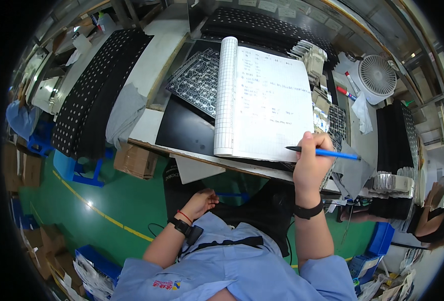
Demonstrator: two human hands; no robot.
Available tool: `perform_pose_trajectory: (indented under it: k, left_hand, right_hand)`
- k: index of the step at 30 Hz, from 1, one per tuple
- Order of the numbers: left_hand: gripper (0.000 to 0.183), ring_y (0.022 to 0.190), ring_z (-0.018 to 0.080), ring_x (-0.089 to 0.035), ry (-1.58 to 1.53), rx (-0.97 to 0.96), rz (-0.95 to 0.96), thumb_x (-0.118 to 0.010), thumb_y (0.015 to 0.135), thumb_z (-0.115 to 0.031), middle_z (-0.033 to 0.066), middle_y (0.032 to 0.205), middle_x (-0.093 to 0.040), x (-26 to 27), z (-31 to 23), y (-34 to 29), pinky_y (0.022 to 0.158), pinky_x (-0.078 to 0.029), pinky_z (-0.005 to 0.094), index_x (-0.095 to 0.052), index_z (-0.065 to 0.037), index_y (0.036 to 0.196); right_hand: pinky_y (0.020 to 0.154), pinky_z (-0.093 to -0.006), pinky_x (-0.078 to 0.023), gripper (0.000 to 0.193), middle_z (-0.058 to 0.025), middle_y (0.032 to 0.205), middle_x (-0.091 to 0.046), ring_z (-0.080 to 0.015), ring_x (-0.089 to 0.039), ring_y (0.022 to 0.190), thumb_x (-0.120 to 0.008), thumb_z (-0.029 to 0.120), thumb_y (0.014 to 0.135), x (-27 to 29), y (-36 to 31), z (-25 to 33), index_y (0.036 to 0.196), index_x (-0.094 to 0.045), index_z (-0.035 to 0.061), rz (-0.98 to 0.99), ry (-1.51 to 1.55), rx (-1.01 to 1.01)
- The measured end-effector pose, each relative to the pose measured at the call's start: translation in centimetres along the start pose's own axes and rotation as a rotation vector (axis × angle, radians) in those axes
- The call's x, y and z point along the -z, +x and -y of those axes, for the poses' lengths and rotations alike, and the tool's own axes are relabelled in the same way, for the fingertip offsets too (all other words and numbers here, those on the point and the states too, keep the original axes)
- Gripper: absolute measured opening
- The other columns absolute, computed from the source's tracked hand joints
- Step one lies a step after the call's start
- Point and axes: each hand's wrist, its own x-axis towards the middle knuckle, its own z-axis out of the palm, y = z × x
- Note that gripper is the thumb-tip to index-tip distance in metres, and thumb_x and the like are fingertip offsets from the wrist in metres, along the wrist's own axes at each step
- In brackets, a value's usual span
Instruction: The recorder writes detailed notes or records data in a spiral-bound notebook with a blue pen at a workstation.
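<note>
My right hand grips a blue pen, its dark tip pointing left over the lower right part of an open notebook. The page bears lines of handwriting in its upper half, and the notebook's left side is rolled back into a curl of grid paper. My left hand rests by my lap below the table edge, its fingers loosely curled with nothing seen in them. Under the notebook lie a black board and a clear plastic tray with rows of round pockets.
White-dotted black strips lie on the left bench. A white fan, a red marker and a white cloth are at the right. Grey cloths hang over both sides. Another person is at the far right. Blue stools and cardboard boxes stand below.
</note>
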Motion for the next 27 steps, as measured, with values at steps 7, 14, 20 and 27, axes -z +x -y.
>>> perform_pose_trajectory:
  k: [7,14,20,27]
  left_hand:
    - [0.016,0.080,0.0149,-0.060,0.041,0.007,-0.041,-0.053,0.096,-0.027,0.0032,0.085,-0.063,-0.4,0.5,1.3,0.071,-0.047,0.0289,-0.058,-0.012,0.092]
    - [0.017,0.079,0.0142,-0.060,0.108,0.013,-0.085,-0.053,0.096,-0.030,0.0012,0.085,-0.063,-0.4,0.6,2.1,0.072,-0.047,0.0287,-0.059,-0.014,0.095]
    - [0.017,0.080,0.0144,-0.060,0.114,0.023,-0.089,-0.052,0.097,-0.030,0.0013,0.086,-0.063,-1.3,0.2,2.0,0.073,-0.047,0.0284,-0.058,-0.014,0.097]
    - [0.017,0.080,0.0143,-0.060,0.072,0.009,-0.086,-0.051,0.097,-0.028,0.0018,0.086,-0.063,-0.6,0.4,1.6,0.072,-0.047,0.0285,-0.057,-0.012,0.100]
  right_hand:
    - [0.049,-0.0233,-0.030,0.026,-0.0005,0.058,-0.049,-0.0068,-0.038,0.051,-0.062,0.005,0.088,-0.1,-1.5,-1.3,0.068,-0.045,0.0052,0.053,-0.099,0.232]
    - [0.054,-0.0260,-0.042,0.009,-0.0095,0.076,-0.063,-0.0124,-0.054,0.061,-0.062,0.008,0.090,-0.6,-1.6,0.2,0.089,-0.058,-0.0001,0.061,-0.014,0.061]
    - [0.090,-0.0456,-0.041,0.033,-0.0194,0.116,-0.064,-0.0375,-0.055,0.110,-0.068,0.010,0.079,-1.9,0.7,0.6,0.110,-0.059,0.0025,0.422,-0.559,0.382]
    - [0.073,-0.0388,-0.043,0.025,-0.0085,0.076,-0.059,-0.0272,-0.059,0.081,-0.076,0.021,0.073,-1.1,-1.3,2.3,0.088,-0.062,0.0058,0.632,-0.594,0.574]
